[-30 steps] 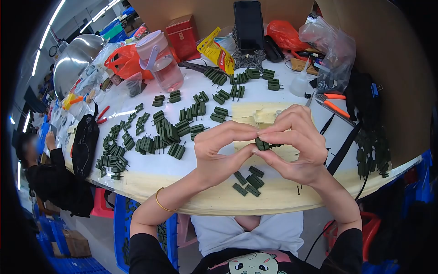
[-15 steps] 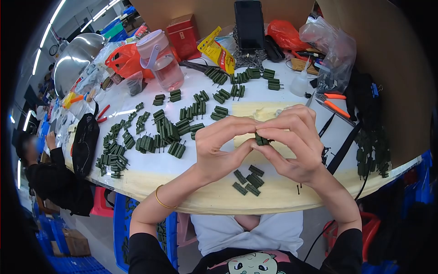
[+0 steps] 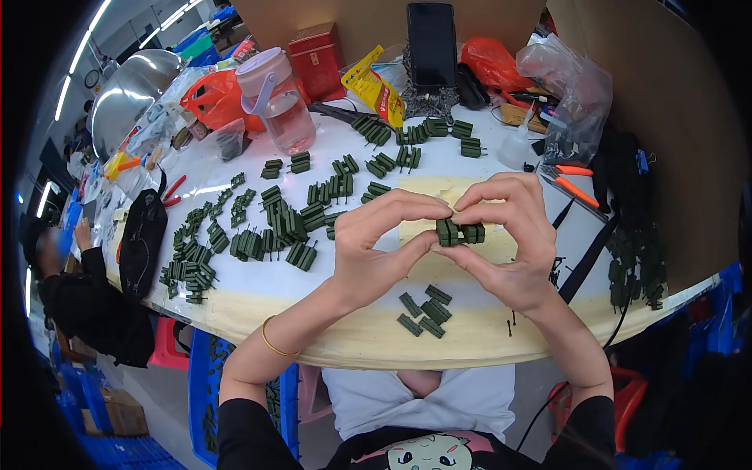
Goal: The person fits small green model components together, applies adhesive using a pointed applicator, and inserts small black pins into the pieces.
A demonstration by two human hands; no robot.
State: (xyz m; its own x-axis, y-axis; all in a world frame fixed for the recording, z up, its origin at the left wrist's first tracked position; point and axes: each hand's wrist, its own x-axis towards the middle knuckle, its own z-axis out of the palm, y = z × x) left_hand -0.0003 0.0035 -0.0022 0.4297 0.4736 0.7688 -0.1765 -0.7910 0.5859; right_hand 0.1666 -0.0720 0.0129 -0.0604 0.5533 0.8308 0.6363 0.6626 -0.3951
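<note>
Held up over the table is a small dark green plastic piece (image 3: pixel 449 233) that looks like part of a toy tank, with grooved block sides. My left hand (image 3: pixel 374 243) pinches its left end between thumb and fingertips. My right hand (image 3: pixel 513 239) is closed round the right end, fingers above and thumb below. Both sets of fingertips nearly meet over it and hide some of it. Below the hands lie several loose green blocks (image 3: pixel 435 311). Many assembled green toy tanks (image 3: pixel 286 223) with thin barrels stand in clusters to the left.
Behind stand a pink-lidded water jug (image 3: pixel 286 117), a phone (image 3: pixel 432 47) on a stand and a red tin (image 3: pixel 316 59). Orange-handled pliers (image 3: pixel 578 192) and a squeeze bottle (image 3: pixel 515 145) are at right. A blue crate (image 3: pixel 200 392) sits below; another person (image 3: pixel 86 290) is at far left.
The green piece has been turned and more of it shows between my fingertips. My fingers have shifted slightly apart around it. The view has moved a little.
</note>
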